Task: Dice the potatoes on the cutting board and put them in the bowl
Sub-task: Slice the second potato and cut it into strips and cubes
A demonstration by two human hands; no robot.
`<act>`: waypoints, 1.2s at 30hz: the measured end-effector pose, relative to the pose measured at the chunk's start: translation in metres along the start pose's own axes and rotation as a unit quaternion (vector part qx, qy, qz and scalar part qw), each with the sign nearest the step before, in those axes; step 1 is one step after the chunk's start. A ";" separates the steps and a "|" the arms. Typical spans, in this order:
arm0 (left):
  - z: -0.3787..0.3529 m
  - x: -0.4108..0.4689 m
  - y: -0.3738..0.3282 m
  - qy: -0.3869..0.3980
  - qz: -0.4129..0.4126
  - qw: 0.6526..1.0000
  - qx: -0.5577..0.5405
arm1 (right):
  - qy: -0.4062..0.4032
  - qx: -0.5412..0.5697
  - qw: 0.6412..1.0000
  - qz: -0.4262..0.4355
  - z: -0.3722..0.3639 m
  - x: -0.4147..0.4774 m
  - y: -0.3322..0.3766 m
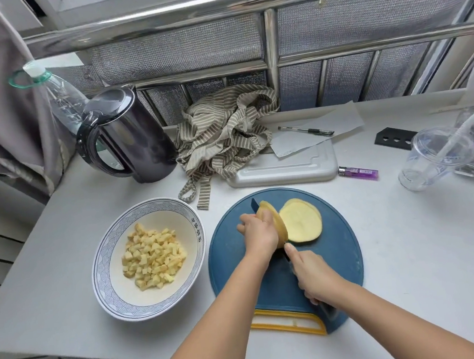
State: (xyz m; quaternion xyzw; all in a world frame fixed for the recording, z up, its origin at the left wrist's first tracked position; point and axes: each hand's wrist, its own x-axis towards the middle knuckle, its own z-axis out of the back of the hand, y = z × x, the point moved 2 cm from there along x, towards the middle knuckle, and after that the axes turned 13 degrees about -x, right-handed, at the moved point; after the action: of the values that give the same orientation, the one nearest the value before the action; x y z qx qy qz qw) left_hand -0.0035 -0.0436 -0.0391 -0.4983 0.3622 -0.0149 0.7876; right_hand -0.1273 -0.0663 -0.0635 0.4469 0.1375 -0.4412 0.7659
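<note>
- The potato piece (275, 225), peeled, pale yellow and smooth, stands on edge near the middle of the round blue cutting board (340, 256). Its long axis runs from the board's near side to its far side.
- Flat oval potato slices (301, 222) lie stacked on the board, touching the piece's right side.
- The left hand (257, 231) holds the piece from its left, fingers curled close together over it.
- The knife (254, 205) has a dark blade lying along the piece, mostly hidden by it. Its tip points to the board's far left.
- The right hand (313, 279) grips the knife's handle over the board's near part, forefinger stretched along the blade's back and the other fingers wrapped round.
- Left of the board sits a round white bowl (103, 252) with a blue-patterned rim, holding small potato cubes (153, 255).
- Beyond the board lie a crumpled striped cloth (223, 140) and a white plastic tray (287, 169). A glossy black kettle (126, 135) is at far left.
- Right of the board's far edge lies a purple lighter (358, 173), with a clear plastic cup (438, 155) further right.
</note>
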 end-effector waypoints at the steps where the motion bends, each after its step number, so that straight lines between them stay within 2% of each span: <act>1: -0.002 -0.001 0.000 0.006 -0.001 1.000 0.014 | 0.005 0.012 1.000 -0.007 0.001 0.001 0.000; 5: -0.006 -0.001 -0.004 0.020 0.015 0.999 0.044 | 0.006 0.034 0.999 -0.020 0.004 0.003 -0.003; 10: -0.003 0.013 0.012 0.059 0.038 0.997 -0.014 | -0.003 0.043 0.999 -0.021 0.001 0.002 -0.004; 16: 0.000 0.002 0.003 0.101 0.031 0.994 -0.005 | -0.002 0.080 0.997 -0.024 0.001 0.001 -0.003; 21: 0.001 0.002 -0.001 0.080 0.051 0.995 -0.036 | 0.029 0.153 0.987 -0.029 0.003 0.001 -0.006; 26: 0.022 0.003 0.009 0.014 0.097 0.973 -0.209 | 0.118 0.301 0.944 -0.063 -0.002 -0.003 -0.019; 30: 0.042 0.004 0.027 -0.036 0.123 0.944 -0.305 | 0.150 0.330 0.930 -0.066 0.000 -0.008 -0.024; 33: 0.045 0.008 0.023 -0.046 0.077 0.941 -0.326 | 0.168 0.381 0.906 -0.079 0.005 -0.009 -0.027; 36: 0.044 0.022 0.009 -0.055 0.026 0.970 -0.237 | 0.203 0.468 0.855 -0.095 0.017 -0.007 -0.029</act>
State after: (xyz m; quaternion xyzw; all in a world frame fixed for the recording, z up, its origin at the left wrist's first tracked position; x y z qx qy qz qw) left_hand 0.0357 -0.0135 -0.0475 -0.6613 0.3244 0.1186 0.6659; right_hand -0.1577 -0.0825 -0.0663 0.8174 0.1089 -0.4231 0.3755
